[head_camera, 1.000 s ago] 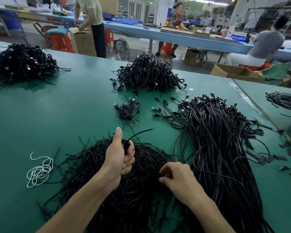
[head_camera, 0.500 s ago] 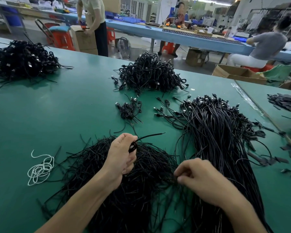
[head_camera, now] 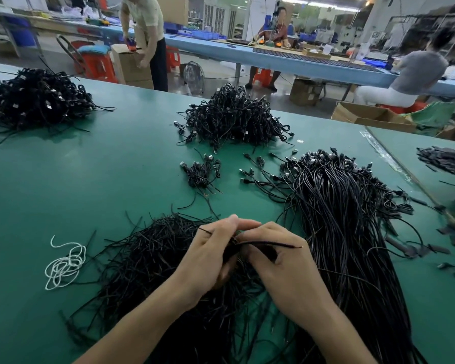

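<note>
My left hand (head_camera: 208, 256) and my right hand (head_camera: 284, 261) meet above a loose heap of thin black ties (head_camera: 147, 261) on the green table (head_camera: 63, 179). Both pinch a small coiled black cable between them, mostly hidden by the fingers. A thin black tie (head_camera: 273, 243) sticks out to the right across my right hand, and a short end pokes out left of my left thumb. Long straight black cables (head_camera: 347, 232) lie in a thick bundle to the right.
A small cluster of coiled cables (head_camera: 201, 173) lies ahead, with a big pile (head_camera: 234, 116) behind it and another pile (head_camera: 34, 98) far left. A white string tangle (head_camera: 65, 264) lies left. People work at a blue bench (head_camera: 286, 59) beyond the table edge.
My right hand has left the tie heap and come up to meet my left hand. The tie now runs across my right hand, both hands holding the cable.
</note>
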### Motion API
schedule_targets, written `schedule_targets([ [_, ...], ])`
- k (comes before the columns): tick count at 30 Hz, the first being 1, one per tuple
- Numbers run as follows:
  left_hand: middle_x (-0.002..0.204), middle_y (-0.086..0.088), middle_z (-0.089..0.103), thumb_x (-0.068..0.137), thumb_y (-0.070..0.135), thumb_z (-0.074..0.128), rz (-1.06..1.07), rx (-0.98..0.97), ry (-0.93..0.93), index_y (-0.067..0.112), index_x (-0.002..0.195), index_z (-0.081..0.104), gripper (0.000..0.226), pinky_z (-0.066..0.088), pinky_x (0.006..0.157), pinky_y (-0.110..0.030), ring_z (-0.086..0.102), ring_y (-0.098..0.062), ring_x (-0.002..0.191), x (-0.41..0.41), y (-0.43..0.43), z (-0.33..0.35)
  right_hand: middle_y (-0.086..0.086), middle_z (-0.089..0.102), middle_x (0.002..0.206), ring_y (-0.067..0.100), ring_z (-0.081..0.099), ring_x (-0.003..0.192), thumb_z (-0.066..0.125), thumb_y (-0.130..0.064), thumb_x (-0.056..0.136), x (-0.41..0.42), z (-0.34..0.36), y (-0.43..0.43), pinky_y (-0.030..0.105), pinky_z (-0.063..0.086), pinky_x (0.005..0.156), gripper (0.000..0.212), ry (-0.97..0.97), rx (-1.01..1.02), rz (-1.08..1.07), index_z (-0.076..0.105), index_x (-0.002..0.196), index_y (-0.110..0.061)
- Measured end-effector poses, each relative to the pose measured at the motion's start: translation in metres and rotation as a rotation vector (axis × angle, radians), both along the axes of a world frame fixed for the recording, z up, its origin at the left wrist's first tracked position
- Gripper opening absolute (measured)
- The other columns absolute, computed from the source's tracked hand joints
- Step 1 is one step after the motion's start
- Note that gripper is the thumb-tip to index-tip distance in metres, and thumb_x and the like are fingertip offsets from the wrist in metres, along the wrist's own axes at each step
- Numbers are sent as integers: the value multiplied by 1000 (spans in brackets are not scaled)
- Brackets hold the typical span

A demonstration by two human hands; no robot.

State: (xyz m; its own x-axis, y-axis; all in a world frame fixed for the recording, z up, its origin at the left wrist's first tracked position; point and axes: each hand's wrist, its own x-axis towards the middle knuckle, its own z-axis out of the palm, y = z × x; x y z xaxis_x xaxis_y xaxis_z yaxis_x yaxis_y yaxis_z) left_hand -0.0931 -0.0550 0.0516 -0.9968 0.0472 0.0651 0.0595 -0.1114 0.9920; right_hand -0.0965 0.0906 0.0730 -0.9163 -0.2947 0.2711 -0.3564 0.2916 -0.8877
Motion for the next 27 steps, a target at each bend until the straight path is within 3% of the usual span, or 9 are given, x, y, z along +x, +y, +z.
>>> schedule_targets([
  [3, 39, 1, 40, 103, 44, 32, 65, 2, 26, 24, 95, 79, 52, 24, 37, -16, 29, -10, 31, 0, 1, -2, -19, 71, 102, 0, 66, 95, 67, 0, 88, 3, 4, -3, 12, 49, 82, 30, 78, 117, -10, 76, 92, -28],
  [6, 39, 0, 38, 103, 52, 33, 147, 22, 62, 33, 100, 77, 48, 26, 38, -18, 29, -12, 32, -1, 5, -5, -22, 72, 83, -2, 66, 76, 69, -8, 89, 5, 2, -6, 9, 47, 67, 22, 33, 92, -96, 72, 87, -30],
  [9, 38, 1, 35, 95, 40, 32, 172, 65, 75, 36, 107, 72, 42, 27, 38, -19, 26, -13, 32, -5, 8, -9, -17, 71, 79, 1, 65, 72, 70, -12, 90, 4, -5, -7, 12, 47, 66, 17, -64, 40, -130, 70, 85, -28],
  [12, 39, 0, 33, 90, 36, 32, 183, 84, 53, 31, 103, 72, 42, 26, 39, -19, 26, -14, 32, -6, 9, -10, -16, 69, 80, 1, 62, 76, 67, -14, 92, 4, -6, -9, 12, 45, 68, 18, -75, 77, -149, 67, 84, -30],
  [15, 47, 3, 41, 84, 36, 35, 214, 89, -16, 28, 89, 75, 41, 29, 41, -19, 38, -11, 39, -8, 10, -10, -15, 62, 87, 1, 59, 86, 64, -12, 94, 3, -7, -7, 13, 45, 73, 24, 78, 216, -194, 63, 83, -34],
  [17, 52, -1, 47, 83, 37, 37, 207, 87, -43, 25, 84, 75, 40, 29, 41, -18, 37, -10, 41, -10, 11, -10, -17, 57, 94, 5, 58, 86, 60, -15, 96, 3, -7, -6, 19, 48, 75, 15, 195, 356, -190, 67, 94, -28],
  [19, 55, -3, 51, 91, 40, 40, 193, 83, -51, 22, 82, 77, 42, 30, 41, -18, 38, -10, 41, -11, 13, -9, -12, 54, 95, 8, 56, 80, 61, -12, 95, 4, -8, -7, 25, 51, 73, 12, 338, 537, -168, 67, 100, -21],
  [22, 53, 0, 61, 105, 40, 39, 195, 124, -85, 18, 70, 77, 56, 38, 39, -19, 51, -9, 41, -13, 15, -9, -3, 61, 97, 14, 61, 83, 75, 1, 77, 7, -11, -9, 26, 57, 72, 26, 495, 726, -101, 67, 97, -13],
  [27, 48, -5, 44, 102, 48, 44, 151, 195, -181, 14, 50, 58, 63, 28, 44, -25, 37, -18, 40, -14, 14, -14, -1, 60, 92, 17, 58, 83, 77, -7, 76, 9, -14, -5, 29, 53, 71, 22, 685, 879, -4, 67, 94, -15],
])
